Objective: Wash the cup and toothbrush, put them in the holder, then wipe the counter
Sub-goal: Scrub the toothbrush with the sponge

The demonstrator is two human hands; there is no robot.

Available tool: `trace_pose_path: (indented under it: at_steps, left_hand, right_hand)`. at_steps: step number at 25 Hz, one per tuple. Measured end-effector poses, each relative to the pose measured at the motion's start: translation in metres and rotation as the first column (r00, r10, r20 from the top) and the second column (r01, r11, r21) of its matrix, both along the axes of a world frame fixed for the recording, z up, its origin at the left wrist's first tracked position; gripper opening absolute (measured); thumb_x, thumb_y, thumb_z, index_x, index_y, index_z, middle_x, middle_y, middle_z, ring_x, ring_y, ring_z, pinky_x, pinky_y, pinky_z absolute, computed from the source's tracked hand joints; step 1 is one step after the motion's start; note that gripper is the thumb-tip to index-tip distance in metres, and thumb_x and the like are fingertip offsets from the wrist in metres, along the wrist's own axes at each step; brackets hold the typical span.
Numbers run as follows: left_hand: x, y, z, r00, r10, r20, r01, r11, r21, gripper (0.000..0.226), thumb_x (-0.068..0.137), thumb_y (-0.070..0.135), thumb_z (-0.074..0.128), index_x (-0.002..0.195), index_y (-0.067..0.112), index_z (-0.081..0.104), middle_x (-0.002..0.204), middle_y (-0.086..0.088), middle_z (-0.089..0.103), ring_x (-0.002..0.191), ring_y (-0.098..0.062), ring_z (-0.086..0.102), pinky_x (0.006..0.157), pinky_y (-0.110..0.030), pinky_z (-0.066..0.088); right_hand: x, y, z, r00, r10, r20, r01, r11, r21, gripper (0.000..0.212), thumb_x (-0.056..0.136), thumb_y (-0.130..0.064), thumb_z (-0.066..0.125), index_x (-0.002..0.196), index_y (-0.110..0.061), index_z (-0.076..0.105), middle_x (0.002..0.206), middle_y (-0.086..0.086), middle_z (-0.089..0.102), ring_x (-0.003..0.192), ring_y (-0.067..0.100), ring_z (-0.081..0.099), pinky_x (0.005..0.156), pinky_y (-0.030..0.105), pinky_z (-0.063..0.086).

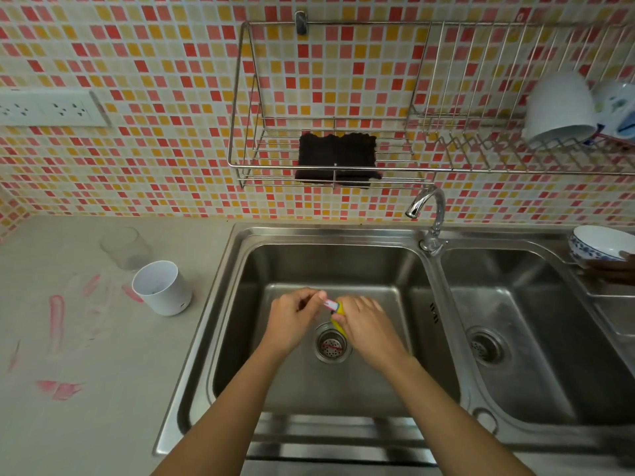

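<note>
Both my hands are over the left sink basin [343, 262], above its drain. My right hand [367, 324] grips the yellow handle of the toothbrush [338, 309]. My left hand [292, 321] pinches the pink-and-white head end of the brush with its fingertips. No water runs from the tap [429, 207]. A white holder [161, 286] stands tilted on the grey counter [103, 372] left of the sink. Behind it stands a clear cup [125, 247]. Red smears mark the counter [56, 321].
A wire rack [247, 97] on the tiled wall holds a dark cloth [336, 156]; its right part carries upturned white cups [558, 108]. A blue-patterned bowl [599, 243] sits by the right basin [515, 321]. A socket strip [51, 108] is on the wall at left.
</note>
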State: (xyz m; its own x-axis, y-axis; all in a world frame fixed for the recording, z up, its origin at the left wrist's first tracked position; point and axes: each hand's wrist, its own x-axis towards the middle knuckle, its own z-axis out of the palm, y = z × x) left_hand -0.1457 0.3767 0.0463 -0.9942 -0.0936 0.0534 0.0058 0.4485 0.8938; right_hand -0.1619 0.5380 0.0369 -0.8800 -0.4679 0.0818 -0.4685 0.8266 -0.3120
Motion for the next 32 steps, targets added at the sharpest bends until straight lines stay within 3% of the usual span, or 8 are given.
trace_pose_path:
  at_steps: [4, 10, 16, 20, 22, 24, 27, 32]
  left_hand:
    - [0.000, -0.001, -0.004, 0.999, -0.030, 0.022, 0.029, 0.998, 0.047, 0.017, 0.091, 0.027, 0.059, 0.078, 0.031, 0.069, 0.059, 0.007, 0.064, 0.056, 0.000, 0.059, 0.066, -0.029, 0.050]
    - [0.007, -0.005, -0.014, 0.990, -0.142, 0.025, 0.139, 0.984, 0.110, 0.009, 0.084, 0.034, 0.062, 0.081, 0.038, 0.069, 0.063, 0.012, 0.068, 0.061, -0.003, 0.062, 0.069, -0.027, 0.052]
    - [0.001, 0.002, -0.006, 0.998, 0.001, 0.068, 0.008, 0.993, -0.121, 0.029, 0.092, 0.034, 0.057, 0.073, 0.016, 0.070, 0.062, -0.007, 0.066, 0.062, -0.021, 0.062, 0.072, -0.039, 0.051]
    - [0.005, 0.004, -0.008, 0.995, 0.023, 0.100, -0.009, 0.991, -0.136, 0.052, 0.088, 0.054, 0.049, 0.070, 0.010, 0.069, 0.064, -0.012, 0.067, 0.063, -0.024, 0.064, 0.072, -0.040, 0.053]
    - [0.007, 0.002, -0.009, 0.996, 0.001, 0.092, 0.006, 0.997, -0.072, 0.042, 0.083, 0.054, 0.051, 0.073, 0.018, 0.070, 0.062, -0.003, 0.067, 0.063, -0.018, 0.063, 0.070, -0.036, 0.052]
    - [0.007, 0.003, -0.005, 0.996, -0.011, 0.090, 0.007, 0.999, 0.045, 0.018, 0.086, 0.037, 0.061, 0.074, 0.027, 0.069, 0.059, 0.008, 0.064, 0.059, -0.006, 0.060, 0.068, -0.032, 0.050]
    - [0.004, 0.006, -0.001, 0.997, 0.018, 0.074, -0.019, 1.000, 0.010, 0.026, 0.089, 0.033, 0.060, 0.064, 0.029, 0.066, 0.055, 0.006, 0.062, 0.056, -0.007, 0.057, 0.069, -0.033, 0.050]
    - [0.005, 0.010, 0.001, 0.974, 0.166, 0.154, -0.182, 0.979, 0.095, 0.028, 0.092, 0.031, 0.056, 0.069, 0.020, 0.067, 0.057, 0.004, 0.063, 0.054, -0.007, 0.056, 0.070, -0.030, 0.049]
  right_hand:
    - [0.004, 0.000, -0.001, 0.999, -0.004, -0.035, 0.004, 1.000, 0.008, 0.033, 0.096, -0.035, 0.041, 0.117, -0.013, 0.054, 0.111, 0.006, 0.062, 0.104, 0.030, 0.055, 0.089, 0.038, 0.038]
    - [0.000, 0.017, -0.002, 0.982, 0.141, 0.127, -0.137, 0.990, -0.039, 0.027, 0.098, -0.033, 0.040, 0.112, -0.013, 0.051, 0.110, 0.007, 0.061, 0.102, 0.028, 0.053, 0.085, 0.034, 0.034]
    - [0.004, 0.002, -0.008, 0.982, 0.014, -0.188, 0.003, 0.996, 0.089, 0.021, 0.082, -0.037, 0.055, 0.091, -0.020, 0.063, 0.077, -0.005, 0.067, 0.071, 0.018, 0.063, 0.070, 0.026, 0.046]
    - [0.008, -0.002, -0.014, 0.960, -0.019, -0.280, 0.062, 0.987, 0.145, 0.033, 0.081, -0.042, 0.037, 0.085, -0.023, 0.064, 0.070, -0.008, 0.063, 0.064, 0.014, 0.061, 0.071, 0.027, 0.031]
    - [0.009, 0.002, -0.013, 0.954, -0.029, -0.297, 0.065, 0.992, 0.112, 0.033, 0.081, -0.041, 0.037, 0.085, -0.023, 0.063, 0.071, -0.009, 0.064, 0.064, 0.013, 0.061, 0.071, 0.027, 0.030]
    - [0.011, 0.005, -0.013, 0.956, -0.024, -0.292, 0.040, 0.998, 0.047, 0.034, 0.082, -0.043, 0.040, 0.093, -0.020, 0.063, 0.078, -0.007, 0.065, 0.070, 0.017, 0.063, 0.072, 0.027, 0.029]
    - [0.017, 0.001, -0.015, 0.954, -0.032, -0.297, 0.042, 0.999, 0.030, 0.057, 0.073, -0.050, 0.046, 0.114, -0.012, 0.056, 0.093, 0.000, 0.066, 0.080, 0.022, 0.062, 0.078, 0.029, 0.030]
    - [0.028, -0.003, -0.027, 0.896, -0.159, -0.415, 0.171, 0.985, -0.007, 0.048, 0.078, -0.015, 0.042, 0.124, -0.004, 0.051, 0.104, 0.005, 0.067, 0.084, 0.022, 0.063, 0.082, 0.030, 0.034]
